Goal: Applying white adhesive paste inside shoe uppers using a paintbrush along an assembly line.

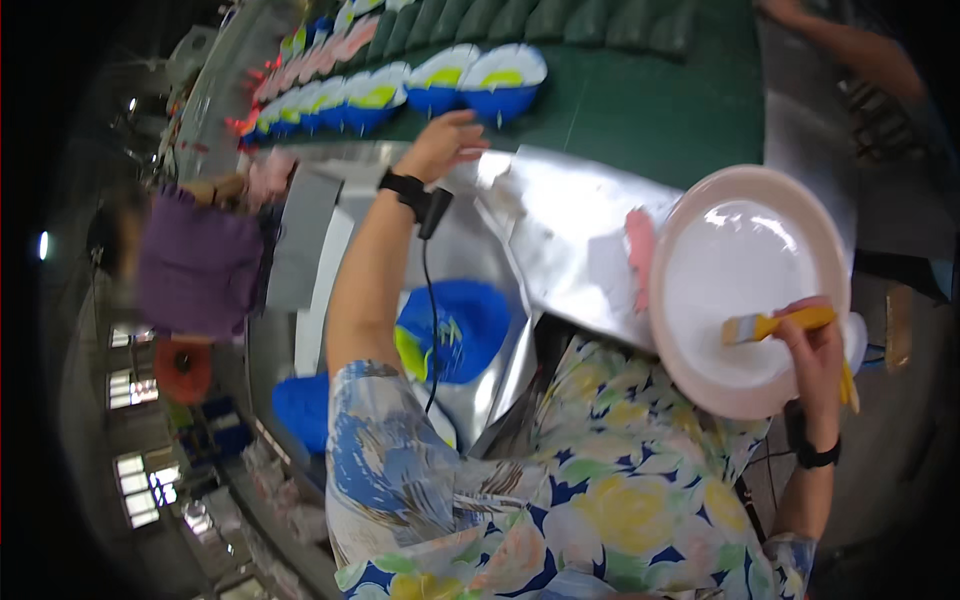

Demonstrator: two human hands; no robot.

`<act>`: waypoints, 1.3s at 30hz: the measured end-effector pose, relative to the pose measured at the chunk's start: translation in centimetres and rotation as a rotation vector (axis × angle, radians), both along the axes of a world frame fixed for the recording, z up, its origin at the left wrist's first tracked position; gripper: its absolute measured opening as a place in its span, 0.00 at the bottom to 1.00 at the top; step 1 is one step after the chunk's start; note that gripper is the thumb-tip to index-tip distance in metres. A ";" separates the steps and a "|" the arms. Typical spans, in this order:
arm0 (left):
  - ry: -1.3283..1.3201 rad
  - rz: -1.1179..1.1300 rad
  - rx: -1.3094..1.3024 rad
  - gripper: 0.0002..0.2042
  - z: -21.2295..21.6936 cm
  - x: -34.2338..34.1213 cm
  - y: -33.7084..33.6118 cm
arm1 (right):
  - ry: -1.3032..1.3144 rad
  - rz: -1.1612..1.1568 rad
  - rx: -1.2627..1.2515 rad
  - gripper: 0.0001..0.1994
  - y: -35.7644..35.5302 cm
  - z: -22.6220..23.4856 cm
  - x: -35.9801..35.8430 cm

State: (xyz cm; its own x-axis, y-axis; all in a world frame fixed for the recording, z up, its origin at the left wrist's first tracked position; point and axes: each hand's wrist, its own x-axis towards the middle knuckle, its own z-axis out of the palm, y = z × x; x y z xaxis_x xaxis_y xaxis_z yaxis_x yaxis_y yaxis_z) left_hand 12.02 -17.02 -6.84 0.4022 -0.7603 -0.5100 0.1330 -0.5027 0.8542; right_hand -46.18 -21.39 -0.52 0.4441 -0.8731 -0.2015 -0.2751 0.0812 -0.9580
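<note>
My right hand (818, 355) grips a flat paintbrush (765, 325) with a yellow handle. Its bristles point left, over the white inside of a large pale pink basin (672, 345). My left hand (447, 147) is stretched out just below a row of curved blue pieces with white and yellow-green parts (500, 100). Its fingers look extended, with nothing visible in them; whether they touch the nearest piece I cannot tell. Left of the basin, a pink wavy-edged piece (638, 258) lies on a shiny metal sheet (570, 215).
A green work surface (640, 110) carries rows of pink pieces (320, 62) and dark green pieces (540, 22). A blue piece (460, 325) lies on metal beneath my left arm. A person in purple (200, 260) is at the left; another person's arm (850, 45) shows upper right.
</note>
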 end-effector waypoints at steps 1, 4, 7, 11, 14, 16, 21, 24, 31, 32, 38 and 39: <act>-0.064 -0.170 -0.012 0.26 3.4 -1.1 3.0 | -0.011 0.014 -0.011 0.09 -0.1 0.3 0.3; -0.426 -0.654 -0.064 0.28 7.4 -3.7 12.1 | 0.004 0.104 -0.054 0.10 -0.9 -0.1 1.7; -0.879 -1.107 0.030 0.34 6.0 -7.4 20.4 | 0.062 0.238 -0.226 0.10 -1.6 -0.6 2.8; -1.313 -1.113 0.142 0.32 4.0 -11.8 30.0 | 0.022 0.411 -0.368 0.08 -0.8 0.8 7.4; -1.267 -0.954 0.131 0.28 3.0 -10.4 31.3 | 0.034 0.420 -0.344 0.10 -0.3 0.9 8.6; -1.219 -0.848 0.142 0.25 1.3 -9.6 30.6 | 0.080 0.446 -0.390 0.09 0.3 0.8 9.1; -1.213 -0.583 -0.186 0.27 1.0 -15.8 21.8 | 0.190 0.550 -0.447 0.09 1.4 -0.3 8.4; -1.179 -0.788 0.025 0.25 -1.3 -15.0 22.0 | 0.296 0.684 -0.456 0.09 2.0 -0.9 7.4; -0.076 -0.032 -0.394 0.13 7.2 -13.3 16.1 | 0.177 0.392 -0.651 0.09 -1.2 0.6 2.4; 0.276 -0.038 -0.256 0.16 10.5 -13.5 15.1 | 0.127 0.365 -0.633 0.09 -2.0 1.3 2.0; 0.042 -0.143 -0.474 0.21 12.7 -20.4 9.3 | -0.146 0.178 -0.575 0.10 -4.3 2.9 1.1; 0.013 -0.157 -0.435 0.21 12.1 -20.9 8.3 | -0.147 0.138 -0.577 0.10 -4.1 3.5 1.1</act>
State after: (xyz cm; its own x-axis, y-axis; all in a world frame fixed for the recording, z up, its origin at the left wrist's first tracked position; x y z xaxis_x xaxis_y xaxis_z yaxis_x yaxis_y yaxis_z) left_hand -8.89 -8.71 5.26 0.2610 -0.9560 -0.1340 0.0961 -0.1124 0.9890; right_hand -45.11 -25.50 2.99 0.5485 -0.7553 0.3588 -0.1077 -0.4894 -0.8654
